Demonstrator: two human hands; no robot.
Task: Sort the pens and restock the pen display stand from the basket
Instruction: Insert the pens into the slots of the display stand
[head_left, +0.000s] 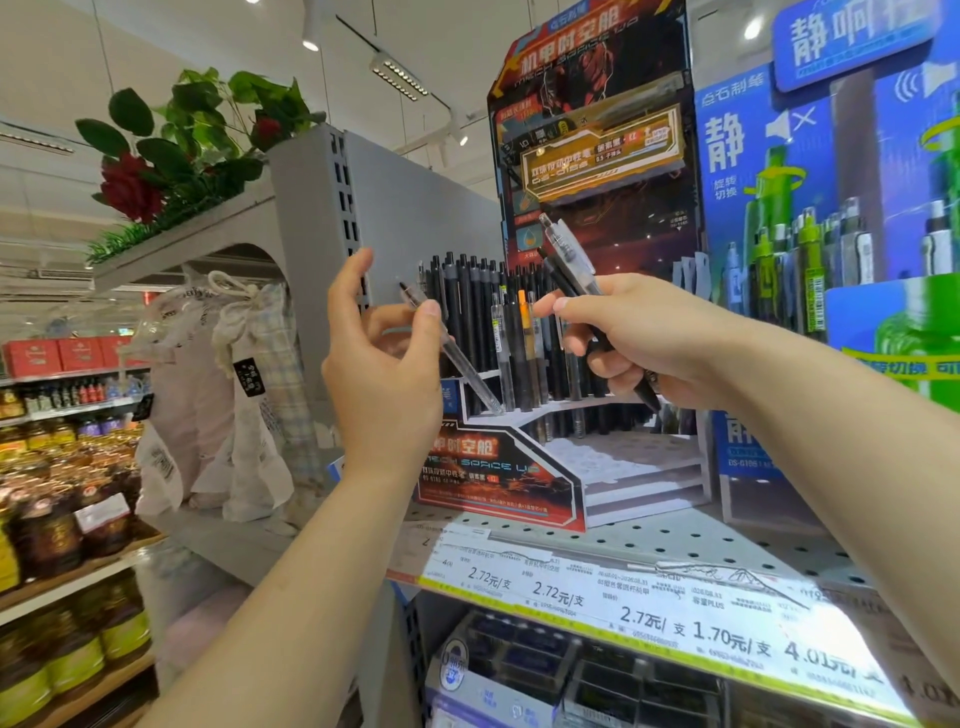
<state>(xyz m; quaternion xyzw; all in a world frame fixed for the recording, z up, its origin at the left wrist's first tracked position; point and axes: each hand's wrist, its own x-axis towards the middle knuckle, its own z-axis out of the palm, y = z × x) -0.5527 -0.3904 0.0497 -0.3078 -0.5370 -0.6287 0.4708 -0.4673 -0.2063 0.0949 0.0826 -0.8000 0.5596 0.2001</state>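
Observation:
A red and black pen display stand (498, 467) sits on the perforated shelf (727, 540), its upper tier packed with several black pens (467, 306). My left hand (387, 374) pinches a clear pen (467, 364) between thumb and fingers, the pen slanting down toward the stand's left slots. To the right, my right hand (644, 338) grips a small bunch of pens (569, 254), one clear and the others black, their tops pointing up and left. The stand's lower white steps (639, 467) hold no pens. No basket is in view.
A blue and green pen display (841, 234) stands right of the stand. Price labels (623, 608) line the shelf edge, with boxed stock below. Cloth bags (218, 395) hang on the grey shelf end at left; oil bottles (62, 493) fill the far-left shelves.

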